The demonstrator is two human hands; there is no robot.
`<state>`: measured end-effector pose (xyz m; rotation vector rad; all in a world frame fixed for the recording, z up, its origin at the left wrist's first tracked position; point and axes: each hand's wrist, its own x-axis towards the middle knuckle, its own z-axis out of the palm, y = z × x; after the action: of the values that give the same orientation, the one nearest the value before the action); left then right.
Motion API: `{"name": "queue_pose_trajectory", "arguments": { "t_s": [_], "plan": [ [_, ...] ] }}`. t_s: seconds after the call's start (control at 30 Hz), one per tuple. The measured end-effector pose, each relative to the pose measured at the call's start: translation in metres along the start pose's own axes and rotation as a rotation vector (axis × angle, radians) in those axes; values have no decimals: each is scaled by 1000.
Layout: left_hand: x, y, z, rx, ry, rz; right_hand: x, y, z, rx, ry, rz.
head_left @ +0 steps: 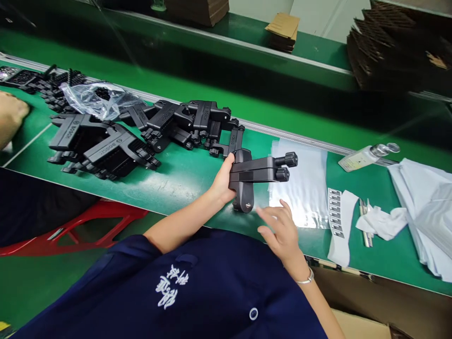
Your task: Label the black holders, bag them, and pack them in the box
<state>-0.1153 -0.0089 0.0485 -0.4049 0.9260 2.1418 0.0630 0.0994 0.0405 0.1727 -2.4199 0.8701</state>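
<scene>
My left hand (223, 182) is wrapped round a black plastic clamp bracket (252, 170), held just above the bench. Two ribbed knobs stick out of its right end, and a screw shows at its lower tip. My right hand (280, 228) has its fingers spread, apart from the bracket and just below its right side. Similar black brackets (109, 146) marked BOSCH lie in a group to the left, with more brackets (205, 117) behind my left hand. Clear plastic bags (300, 188) lie flat beyond my right hand.
On the green bench (183, 179), a label strip (337, 212), pens (365, 223), a crumpled tissue (381, 221), a pump bottle (367, 157) and white bags (423, 202) lie to the right. Another person's hand (12, 115) is at far left, near a red stool (95, 226).
</scene>
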Motion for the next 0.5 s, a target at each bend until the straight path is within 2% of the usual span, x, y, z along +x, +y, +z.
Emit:
{"name": "queue_pose_trajectory", "arguments": {
  "t_s": [0.1,0.17,0.23,0.3,0.37,0.43,0.5],
  "plan": [
    [-1,-5,0,58,-15,-4,5,1,-7,278,215,325],
    [-3,-8,0,175,-83,48,9,5,-9,526,311,538],
    [-8,-10,2,349,-211,142,12,11,-7,708,360,695],
    [-15,-9,5,510,-398,233,11,20,-2,823,445,833],
    [-22,-6,10,601,-616,244,7,31,5,960,529,926],
    [-26,-3,14,652,-800,178,1,39,11,1081,554,958],
    [-28,-2,19,719,-870,136,-4,44,17,1059,489,930]
  ]
}}
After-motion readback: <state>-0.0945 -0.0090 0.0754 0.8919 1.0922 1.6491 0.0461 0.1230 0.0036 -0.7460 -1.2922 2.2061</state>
